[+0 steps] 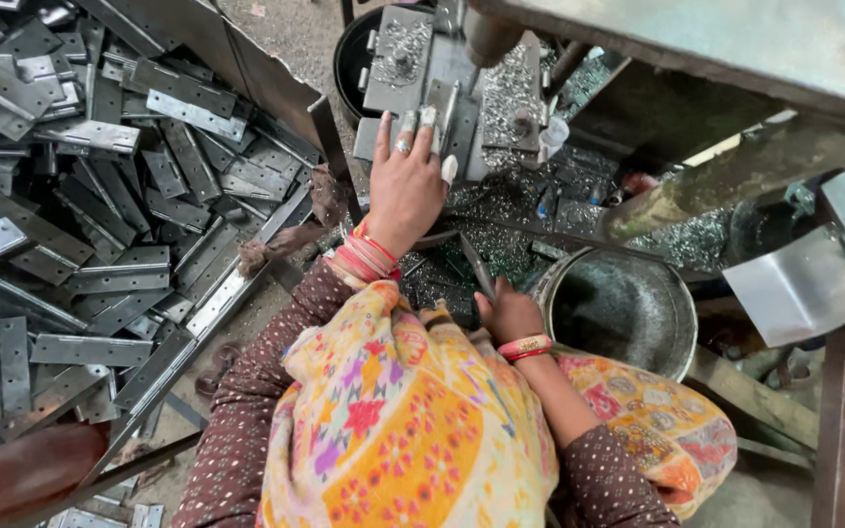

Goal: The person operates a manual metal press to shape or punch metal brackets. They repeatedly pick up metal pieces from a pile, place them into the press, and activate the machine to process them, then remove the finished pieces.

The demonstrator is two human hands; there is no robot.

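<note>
The left hand [405, 186] reaches forward with its fingers stretched out and slightly spread, the fingertips [429, 117] wrapped in pale tape and resting on a grey metal strip [439, 125] that lies on the bed of a press machine [442, 78]; a ring shows on one finger, and red and pink bangles [369, 252] sit at the wrist just behind the hand; whether the hand pinches the strip or only presses on it cannot be told, since the fingers cover the contact; the strip sits directly under the fingertips, between two grey blocks of the machine that are strewn with bright metal shavings [511, 88]; the right hand [509, 311] lies lower and nearer the body, loosely curled around the end of a thin dark metal rod [476, 266] that slants up and away from it toward the left hand; an orange bangle [525, 346] circles its wrist; just right of the right hand stands a round metal bucket [623, 311] dusted with shavings; well left of the left hand, beyond a slanted metal rail [217, 303], lies a large heap of flat grey hinge plates [100, 196]; below both hands a yellow patterned cloth [403, 430] covers the person's lap and shoulders.
</note>
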